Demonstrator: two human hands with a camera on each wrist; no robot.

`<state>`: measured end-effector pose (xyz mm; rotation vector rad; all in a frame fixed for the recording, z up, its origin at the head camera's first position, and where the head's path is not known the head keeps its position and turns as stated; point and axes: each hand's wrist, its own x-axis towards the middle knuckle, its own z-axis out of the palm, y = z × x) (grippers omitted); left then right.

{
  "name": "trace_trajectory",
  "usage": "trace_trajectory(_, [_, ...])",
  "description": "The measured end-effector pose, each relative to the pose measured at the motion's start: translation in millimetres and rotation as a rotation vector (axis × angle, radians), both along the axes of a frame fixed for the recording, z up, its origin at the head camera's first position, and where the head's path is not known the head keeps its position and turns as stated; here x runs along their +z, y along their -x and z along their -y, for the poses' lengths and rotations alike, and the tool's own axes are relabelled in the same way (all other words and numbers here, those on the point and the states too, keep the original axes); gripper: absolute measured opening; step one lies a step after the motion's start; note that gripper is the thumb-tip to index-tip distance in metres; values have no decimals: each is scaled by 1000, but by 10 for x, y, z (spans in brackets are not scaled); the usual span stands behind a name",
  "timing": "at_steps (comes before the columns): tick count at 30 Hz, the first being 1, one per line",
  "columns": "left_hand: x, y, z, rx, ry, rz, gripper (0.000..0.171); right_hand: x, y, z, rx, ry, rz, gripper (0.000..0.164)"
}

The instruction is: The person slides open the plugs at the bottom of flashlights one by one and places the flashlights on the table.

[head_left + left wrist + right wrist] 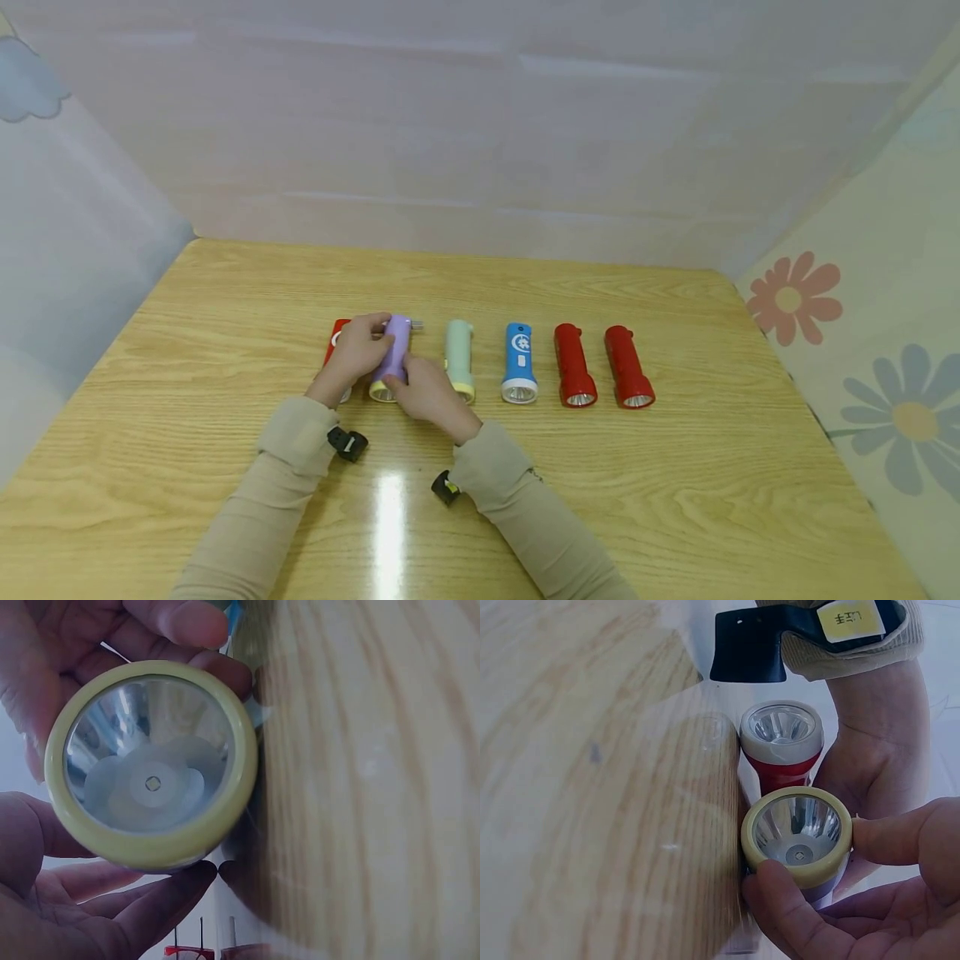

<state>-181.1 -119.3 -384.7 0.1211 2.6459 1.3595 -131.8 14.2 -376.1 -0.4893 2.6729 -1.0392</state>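
Note:
A purple flashlight (393, 350) with a yellow head ring (154, 851) lies on the table, its lens end toward me. Metal plug prongs (417, 325) stick out sideways from its far end. My left hand (358, 346) grips the body near that far end. With thumb and fingers, my right hand (429, 390) holds it near the yellow ring, as the right wrist view shows. A red flashlight with a white head (782, 739) lies just left of it, partly hidden beneath my left hand. To the right is a mint green flashlight (459, 350), partly covered by my right hand.
Farther right in the same row lie a blue flashlight (518, 362) with a white head and two red flashlights (575, 365). The wooden table (712, 483) meets a pale wall covering (480, 167) at the back and flower-printed panels (885, 375) at the right.

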Motion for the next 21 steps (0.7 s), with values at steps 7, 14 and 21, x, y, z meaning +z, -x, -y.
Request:
trace_trajectory(7, [13,-9,-13,12,5,-1,44,-7,6,5,3,-5,0,21])
trace_trajectory(14, [22,-18,-10,6,17,12,43,-8,14,13,0,-25,12,20])
trace_trajectory(21, [20,-22,-18,1,23,-4,43,1,13,6,-3,-32,13,19])
